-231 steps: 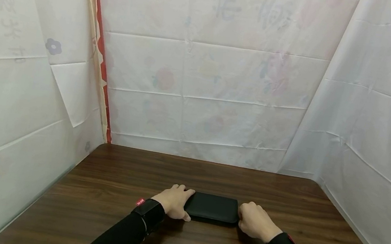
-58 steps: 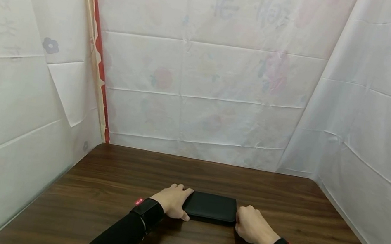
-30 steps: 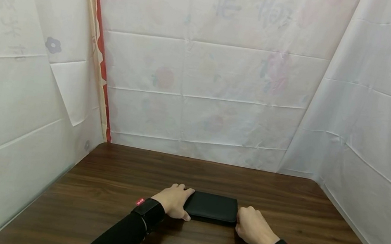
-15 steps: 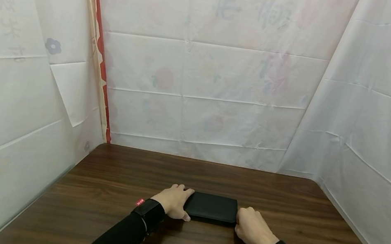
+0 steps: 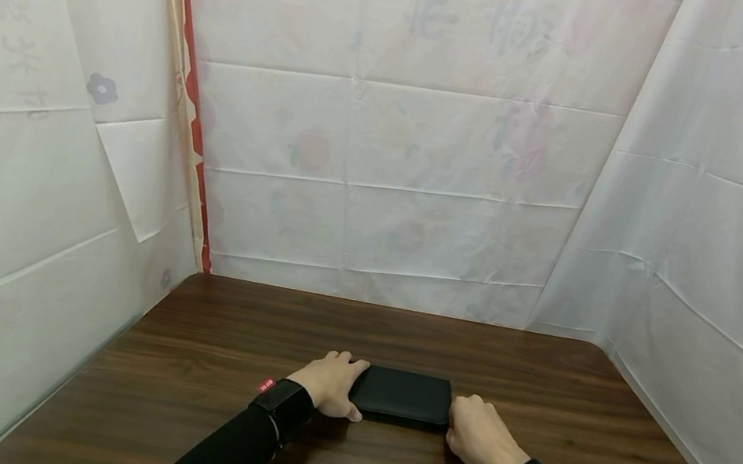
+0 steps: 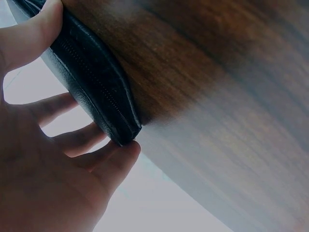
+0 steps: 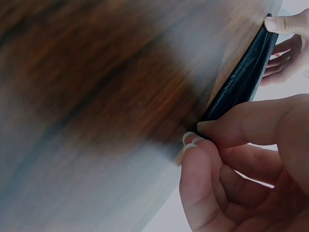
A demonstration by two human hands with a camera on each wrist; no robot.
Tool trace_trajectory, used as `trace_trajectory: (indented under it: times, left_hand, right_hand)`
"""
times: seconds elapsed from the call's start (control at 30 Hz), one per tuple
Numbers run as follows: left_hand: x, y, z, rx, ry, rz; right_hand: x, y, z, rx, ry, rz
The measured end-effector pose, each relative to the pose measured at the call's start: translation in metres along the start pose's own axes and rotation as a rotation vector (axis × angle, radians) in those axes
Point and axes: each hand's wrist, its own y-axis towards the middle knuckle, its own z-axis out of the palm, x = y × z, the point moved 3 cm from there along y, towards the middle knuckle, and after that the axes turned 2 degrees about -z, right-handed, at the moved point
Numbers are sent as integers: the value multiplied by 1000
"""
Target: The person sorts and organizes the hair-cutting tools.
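Note:
A black zippered wallet (image 5: 402, 395) lies flat on the wooden table, its long side facing the person. At its left end my left hand (image 5: 330, 385) grips it, thumb at the near corner and fingers spread around the far side. The left wrist view shows the zipper (image 6: 96, 79) running along the wallet's edge between thumb and fingertips. My right hand (image 5: 482, 431) is curled at the right end. In the right wrist view its thumb and fingertips (image 7: 205, 128) pinch together at the zipper's near end; what lies between them is hidden.
The dark wooden table (image 5: 259, 319) extends around the wallet on all sides. White folded sheets form a back wall (image 5: 386, 131), a left wall (image 5: 27, 199) and a right wall (image 5: 717, 257). Both forearms wear black wrist straps.
Compared with the earliest frame, my right hand sits slightly nearer the person at the wallet's right end. The left hand and the wallet stay in place.

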Motion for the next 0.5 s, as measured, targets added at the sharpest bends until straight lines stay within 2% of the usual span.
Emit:
trace_trajectory:
  times: [0.33, 0.5]
  left_hand:
    - [0, -1, -2, 5, 0, -6]
    - [0, -2, -2, 8, 1, -6]
  right_hand:
    - [3, -1, 0, 3, 8, -19]
    - [4, -1, 0, 17, 18, -1]
